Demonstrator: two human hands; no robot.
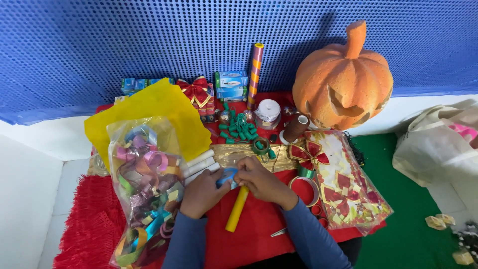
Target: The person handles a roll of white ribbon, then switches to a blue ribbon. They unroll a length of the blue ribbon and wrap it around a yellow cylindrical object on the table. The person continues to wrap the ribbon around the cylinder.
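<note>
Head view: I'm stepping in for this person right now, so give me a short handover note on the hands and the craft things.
Left hand: pinching a loop of blue ribbon from the left.
Right hand: fingers on the same ribbon, from the right.
Yellow roll: lies on the red cloth just below the hands.
Clear bag of ribbon curls: left of the hands. Packet of red bows: right.
Done: the ribbon is curved into a loop.
Left: the loop is not fastened as far as can be seen; whether it is taped is hidden by the fingers.
</note>
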